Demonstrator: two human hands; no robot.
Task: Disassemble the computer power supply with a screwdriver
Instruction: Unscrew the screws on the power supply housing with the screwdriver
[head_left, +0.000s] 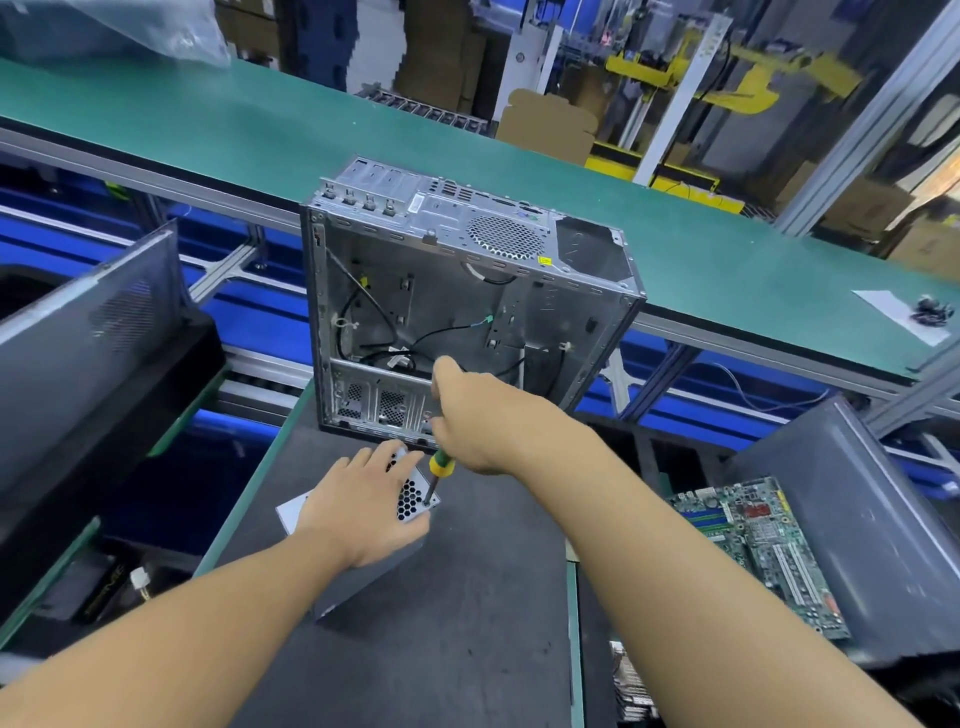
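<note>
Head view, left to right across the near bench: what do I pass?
Leaning grey vented panel → left hand → screwdriver → motherboard.

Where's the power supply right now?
Head view, lower centre: the power supply lies on the dark mat before the open computer case, under the left hand, screwdriver tip at its corner.

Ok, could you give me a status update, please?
Left hand flat on silver metal power supply box. Right hand grips green-and-yellow-handled screwdriver, tip at its vented face. Grey metal computer case behind, not blocking.
</note>
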